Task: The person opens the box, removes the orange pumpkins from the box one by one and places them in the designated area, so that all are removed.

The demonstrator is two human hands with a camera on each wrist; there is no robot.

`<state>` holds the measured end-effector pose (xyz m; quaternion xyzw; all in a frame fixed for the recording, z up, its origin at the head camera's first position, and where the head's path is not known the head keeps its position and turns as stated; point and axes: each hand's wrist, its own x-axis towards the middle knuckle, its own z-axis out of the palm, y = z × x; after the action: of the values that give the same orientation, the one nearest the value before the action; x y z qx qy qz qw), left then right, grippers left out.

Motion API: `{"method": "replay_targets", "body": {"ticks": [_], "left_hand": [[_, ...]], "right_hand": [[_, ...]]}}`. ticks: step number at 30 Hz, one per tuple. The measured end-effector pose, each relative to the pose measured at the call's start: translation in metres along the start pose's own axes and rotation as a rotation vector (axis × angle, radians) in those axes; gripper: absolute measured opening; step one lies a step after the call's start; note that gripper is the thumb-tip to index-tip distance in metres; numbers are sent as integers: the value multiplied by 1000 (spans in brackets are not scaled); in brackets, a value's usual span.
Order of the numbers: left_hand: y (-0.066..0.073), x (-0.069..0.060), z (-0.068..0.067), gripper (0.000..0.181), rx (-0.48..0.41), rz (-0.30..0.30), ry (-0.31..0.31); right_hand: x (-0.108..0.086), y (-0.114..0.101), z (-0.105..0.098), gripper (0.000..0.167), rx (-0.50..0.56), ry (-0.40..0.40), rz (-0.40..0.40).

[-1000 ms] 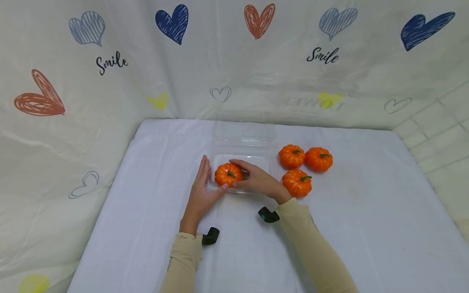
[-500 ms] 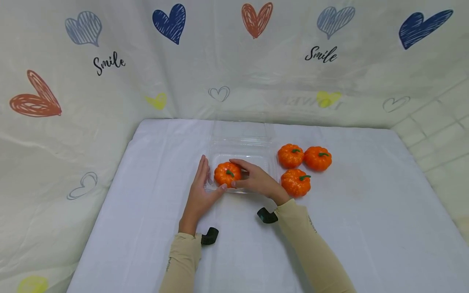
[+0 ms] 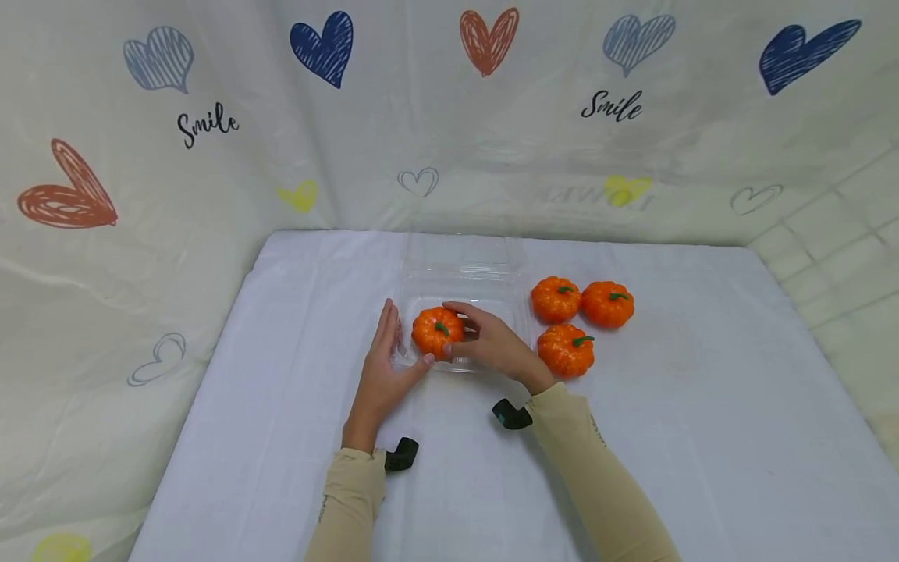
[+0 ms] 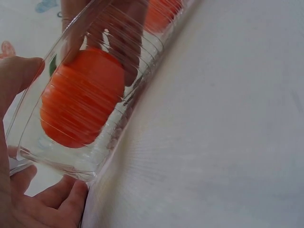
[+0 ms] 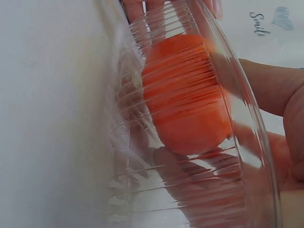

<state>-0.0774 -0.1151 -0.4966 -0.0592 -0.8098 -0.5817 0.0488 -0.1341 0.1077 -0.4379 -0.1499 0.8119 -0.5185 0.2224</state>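
Observation:
A clear plastic clamshell container (image 3: 492, 312) lies on the table with its hinged lid (image 3: 460, 251) laid back at the far side. Inside its left end is a small orange toy pumpkin (image 3: 430, 334) with a green stem. My right hand (image 3: 495, 343) reaches into the container and holds this pumpkin from its right side, thumb at the near side and fingers at the far side. Along the container's left wall, my left hand (image 3: 382, 375) rests with straight fingers, its thumb at the front rim. Through the ribbed wall, the left wrist view shows the pumpkin (image 4: 83, 102) low inside.
Three more toy pumpkins, one at the back (image 3: 556, 300), one at the right (image 3: 608, 304) and one nearer (image 3: 566, 351), stand just right of the container. A white cloth (image 3: 702, 406) covers the table. Behind hangs a pale curtain (image 3: 534, 140) printed with hearts.
The pumpkin and the fingers of my right hand have shifted very slightly within the container. My left hand stays at its left side. The head view has drifted a little.

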Motion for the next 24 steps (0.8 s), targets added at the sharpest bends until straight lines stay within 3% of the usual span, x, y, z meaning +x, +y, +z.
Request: {"method": "replay_targets", "body": {"ticks": [8, 24], "left_hand": [[-1, 1, 1, 106, 21, -15, -1], [0, 0, 1, 102, 12, -13, -5]], "right_hand": [[0, -1, -2, 69, 9, 60, 0], [-14, -13, -8, 70, 75, 167, -88]]}}
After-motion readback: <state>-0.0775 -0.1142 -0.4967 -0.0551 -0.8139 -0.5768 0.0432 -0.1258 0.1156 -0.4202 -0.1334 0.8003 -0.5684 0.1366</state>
